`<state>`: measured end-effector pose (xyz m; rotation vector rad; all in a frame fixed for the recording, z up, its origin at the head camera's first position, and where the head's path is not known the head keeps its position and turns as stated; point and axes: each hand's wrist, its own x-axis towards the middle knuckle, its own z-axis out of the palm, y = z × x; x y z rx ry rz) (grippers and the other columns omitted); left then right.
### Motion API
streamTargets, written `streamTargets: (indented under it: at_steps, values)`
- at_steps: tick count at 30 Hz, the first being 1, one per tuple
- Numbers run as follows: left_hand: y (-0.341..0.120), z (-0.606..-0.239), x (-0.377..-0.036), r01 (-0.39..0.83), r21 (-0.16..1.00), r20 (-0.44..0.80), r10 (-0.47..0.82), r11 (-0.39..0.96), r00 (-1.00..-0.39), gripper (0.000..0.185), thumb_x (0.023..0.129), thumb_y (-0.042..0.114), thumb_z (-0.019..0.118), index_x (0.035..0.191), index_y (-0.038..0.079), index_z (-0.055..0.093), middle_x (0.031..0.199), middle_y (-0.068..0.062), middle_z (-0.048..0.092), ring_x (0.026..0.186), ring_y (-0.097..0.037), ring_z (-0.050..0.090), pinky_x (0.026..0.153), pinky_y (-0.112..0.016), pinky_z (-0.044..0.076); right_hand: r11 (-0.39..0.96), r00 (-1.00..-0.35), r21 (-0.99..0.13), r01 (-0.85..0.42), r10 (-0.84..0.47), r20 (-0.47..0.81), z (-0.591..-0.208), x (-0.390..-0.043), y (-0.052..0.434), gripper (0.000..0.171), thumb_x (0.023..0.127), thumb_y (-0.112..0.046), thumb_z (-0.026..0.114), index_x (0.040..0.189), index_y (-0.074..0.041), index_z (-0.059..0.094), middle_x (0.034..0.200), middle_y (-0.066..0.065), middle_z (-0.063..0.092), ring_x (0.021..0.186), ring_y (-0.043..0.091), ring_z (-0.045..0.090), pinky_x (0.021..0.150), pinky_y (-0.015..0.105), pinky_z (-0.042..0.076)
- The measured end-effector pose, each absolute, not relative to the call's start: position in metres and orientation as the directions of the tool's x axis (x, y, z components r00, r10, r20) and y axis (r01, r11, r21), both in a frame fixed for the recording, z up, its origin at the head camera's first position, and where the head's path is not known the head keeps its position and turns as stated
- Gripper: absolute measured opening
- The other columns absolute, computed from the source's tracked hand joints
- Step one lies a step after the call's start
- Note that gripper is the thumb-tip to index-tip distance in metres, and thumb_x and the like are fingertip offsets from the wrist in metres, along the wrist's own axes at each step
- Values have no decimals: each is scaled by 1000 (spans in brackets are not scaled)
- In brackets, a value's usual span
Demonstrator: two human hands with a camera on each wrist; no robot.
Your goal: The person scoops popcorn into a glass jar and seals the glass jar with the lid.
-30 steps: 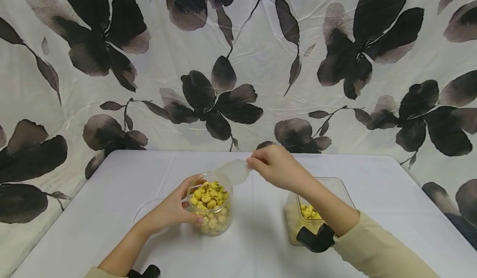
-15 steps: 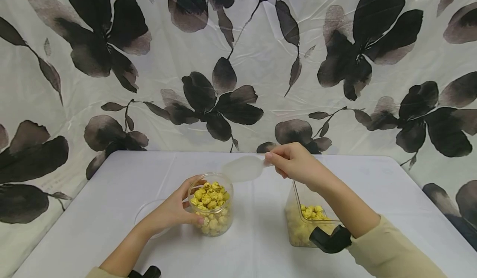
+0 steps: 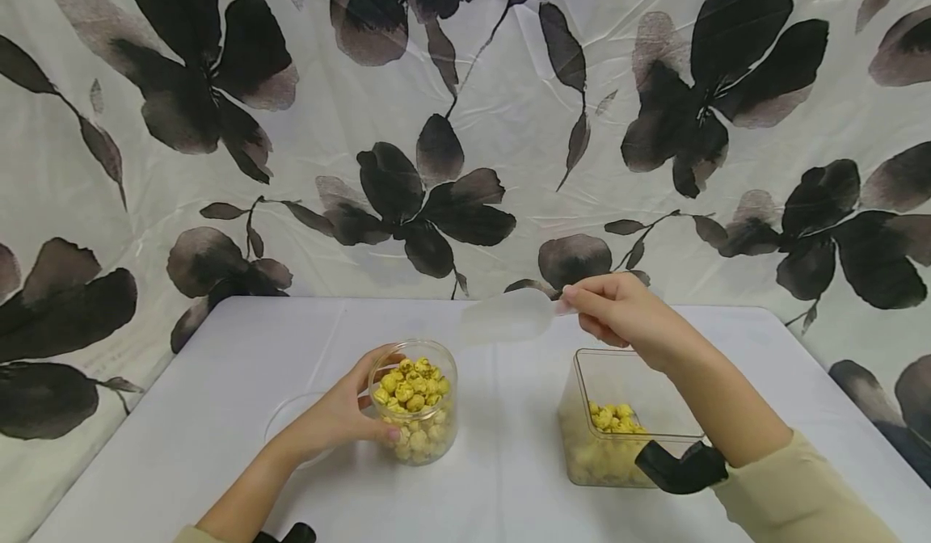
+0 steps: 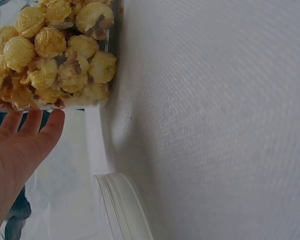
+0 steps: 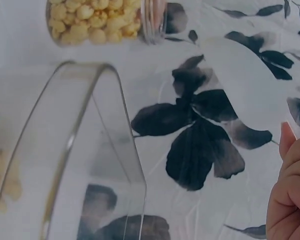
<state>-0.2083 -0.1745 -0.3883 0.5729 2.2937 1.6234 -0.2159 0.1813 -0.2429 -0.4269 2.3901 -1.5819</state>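
My left hand (image 3: 349,410) grips a round clear jar (image 3: 439,438) from its left side, thumb in front and fingers behind. Yellow popcorn (image 4: 47,52) fills the jar nearly to its rim, and the jar stands upright on the table. Up and to the right, my right hand (image 3: 625,313) pinches the handle end of a translucent white scoop (image 3: 509,317). The scoop blade points left, and no popcorn shows on it. Below the right hand stands a square clear container (image 3: 578,426) with popcorn in its lower part; the right wrist overlaps its right side.
A round clear lid (image 4: 121,205) lies on the white table (image 3: 502,494) left of the jar, partly behind the left forearm. A floral cloth (image 3: 465,107) hangs behind the table's far edge. Black mounts (image 3: 680,469) sit at the wrists.
My right hand has moved right with the scoop, away from the jar and toward the square container, whose opening shows more. My left hand stays on the jar.
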Motion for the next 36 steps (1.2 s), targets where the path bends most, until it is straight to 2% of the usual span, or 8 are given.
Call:
streamTargets:
  at_steps: [5, 13, 20, 26, 30, 36]
  values:
    - [-174, -388, -208, 149, 942, -4, 455, 300, -891, 100, 68, 19, 84, 146, 18, 21, 147, -13, 27, 136, -40, 16, 101, -66, 19, 349, -922, -932, -100, -386, -45, -242, -216, 195, 33, 98, -21, 49, 102, 9, 61, 55, -1, 39, 43, 6, 27, 41, 19, 22]
    - [-174, -390, -209, 150, 940, -3, 448, 306, -894, 100, 68, 19, 84, 146, 19, 21, 147, -12, 29, 136, -39, 17, 100, -67, 19, 307, -919, -950, -66, -390, -62, -242, -215, 217, 24, 99, -21, 46, 92, -7, 65, 55, -3, 40, 43, 6, 27, 41, 21, 22]
    - [-175, -390, -208, 159, 946, 14, 456, 281, -890, 102, 68, 17, 83, 147, 20, 18, 147, -14, 26, 137, -38, 15, 101, -67, 17, 289, -924, -956, -44, -375, -71, -241, -213, 237, 24, 99, -21, 46, 90, -12, 66, 57, -4, 43, 44, 4, 30, 42, 23, 20]
    - [-178, -388, -205, 194, 945, 57, 451, 263, -891, 108, 66, 15, 85, 148, 24, 16, 150, -14, 23, 138, -38, 14, 102, -65, 19, 258, -922, -964, -64, -386, -42, -242, -212, 252, 26, 100, -20, 45, 90, -15, 68, 57, -5, 44, 45, 8, 28, 44, 30, 15]
    - [-183, -379, -207, 235, 929, 92, 438, 284, -894, 108, 66, 15, 85, 148, 24, 15, 149, -13, 22, 136, -39, 18, 102, -61, 24, 239, -915, -967, -83, -403, -21, -244, -211, 264, 27, 100, -16, 43, 91, -14, 68, 57, -5, 44, 46, 15, 23, 45, 32, 14]
    - [-189, -354, -210, 346, 903, 214, 429, 257, -878, 103, 70, 5, 80, 149, 22, 15, 148, -12, 25, 135, -36, 23, 101, -60, 27, 242, -916, -965, -104, -400, -1, -245, -207, 285, 28, 101, -13, 40, 89, -12, 65, 58, -4, 43, 48, 20, 21, 46, 35, 13]
